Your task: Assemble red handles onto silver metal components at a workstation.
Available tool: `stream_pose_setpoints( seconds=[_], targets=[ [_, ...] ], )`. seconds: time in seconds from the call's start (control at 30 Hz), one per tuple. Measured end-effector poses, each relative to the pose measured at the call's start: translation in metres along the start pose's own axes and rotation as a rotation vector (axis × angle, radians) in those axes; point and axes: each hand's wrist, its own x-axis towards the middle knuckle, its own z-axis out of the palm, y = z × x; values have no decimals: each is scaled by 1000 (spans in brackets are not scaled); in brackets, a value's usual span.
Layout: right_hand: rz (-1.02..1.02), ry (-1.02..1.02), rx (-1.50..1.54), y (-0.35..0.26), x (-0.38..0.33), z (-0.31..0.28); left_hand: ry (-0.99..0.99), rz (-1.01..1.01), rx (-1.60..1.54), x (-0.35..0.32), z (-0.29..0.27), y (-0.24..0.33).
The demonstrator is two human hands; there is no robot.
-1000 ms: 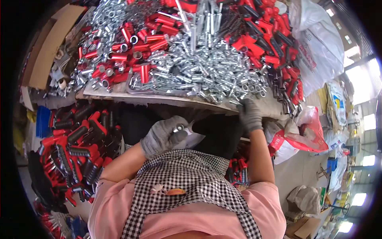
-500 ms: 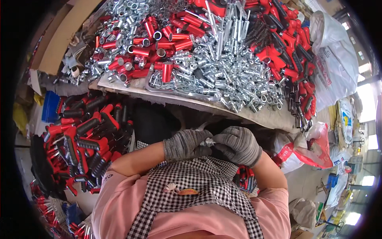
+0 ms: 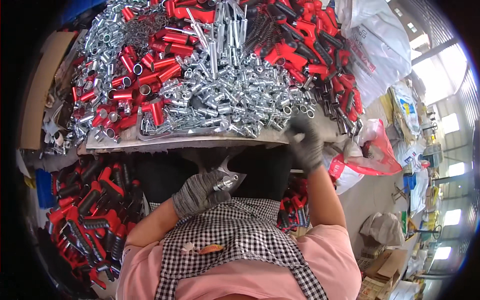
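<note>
Desk [image 3: 210, 141] is the landmark: flat grey top, heaped with loose parts, no bins on it. Biggest heap is the pile of silver metal fittings [image 3: 235, 95] across the desk's middle; left of that, red metal tubes [image 3: 150, 75]; at the desk's far right, red-and-black handles [image 3: 320, 55]. Below the desk's left end, on the floor side, a dark bin or heap of more red-and-black grips [image 3: 90, 210]; can't tell its walls. Right of the desk, white plastic sacks [image 3: 380, 45], contents hidden, and a red plastic bag [image 3: 372, 150] hanging open, contents not readable.

Left hand [image 3: 200, 192], grey knit glove, sits under the desk's front edge near the checked apron [image 3: 235, 240]. Its fingers are clenched round a small silver metal fitting [image 3: 226, 182], short cylindrical end poking out to the right.

Right hand [image 3: 305, 142], dark glove, is at the desk's front right edge, fingers curled into the edge of the silver pile; can't tell if they have anything.

Handling, judged: the fitting is stiff steel, dense for its size, plated and slick, not fragile. Knit glove helps grip. Best held across the body, leaving the open cylindrical end free.
</note>
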Motion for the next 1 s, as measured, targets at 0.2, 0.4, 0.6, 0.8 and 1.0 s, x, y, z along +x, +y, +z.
stream_pose_setpoints(
  seconds=[0.2, 0.4, 0.6, 0.8, 1.0],
  targets=[
    [240, 9, -676, 111, 15, -21, 13, -67, -142, 3, 1, 9],
    [509, 359, 279, 137, 9, -13, 57, -122, -255, 10, -2, 26],
    [-238, -387, -29, -43, -9, -1, 18, -132, -159, 12, -4, 13],
    [-271, -758, 152, -99, -1, 16, -88, -245, -77, 5, 11, -2],
    [-424, -767, -61, -131, -6, 40, -76, -226, -146, -12, 10, -13]
  ],
)
